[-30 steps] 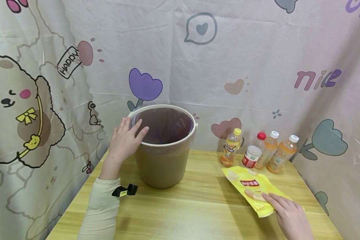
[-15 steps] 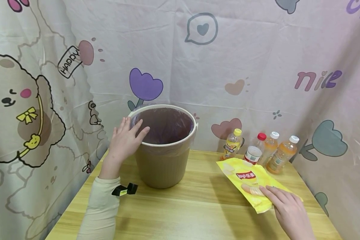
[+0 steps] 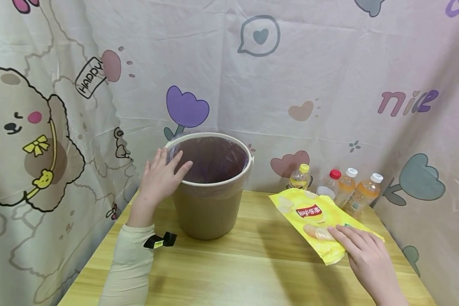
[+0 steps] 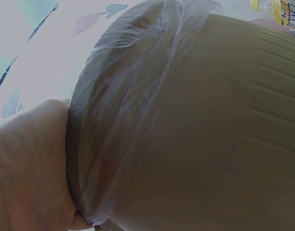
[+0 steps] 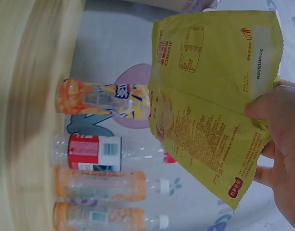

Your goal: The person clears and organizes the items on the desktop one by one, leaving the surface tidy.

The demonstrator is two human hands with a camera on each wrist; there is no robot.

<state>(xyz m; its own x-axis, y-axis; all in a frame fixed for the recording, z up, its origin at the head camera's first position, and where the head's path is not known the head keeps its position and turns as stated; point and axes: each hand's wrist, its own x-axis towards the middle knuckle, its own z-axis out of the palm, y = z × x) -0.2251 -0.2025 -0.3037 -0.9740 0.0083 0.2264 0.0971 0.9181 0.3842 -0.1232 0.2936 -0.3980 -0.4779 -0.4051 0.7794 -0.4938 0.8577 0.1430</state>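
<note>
- Bag (image 3: 317, 222), yellow: pinched in the right hand (image 3: 371, 257), fingers over the printed front, thumb against the back; it is above the table (image 3: 199, 274), reaching forward and left of those fingertips.
- It should be light and soft — thin, slick film that looks rather flat, so the part beyond the fingers may flop or twist.
- Good hold, I judge: the near edge under the fingers, thumb flat behind; a deeper pinch would probably steady the far corner.
- Left hand (image 3: 158, 180): fingers spread and fairly straight, resting across the left rim of the bin (image 3: 208, 216), its clear liner (image 4: 128, 91) beside the palm.
- Beyond the right fingers — yellow-capped bottle (image 3: 299, 182), red-capped bottle (image 5: 96, 153) and two white-capped bottles (image 5: 101, 185), all upright.
</note>
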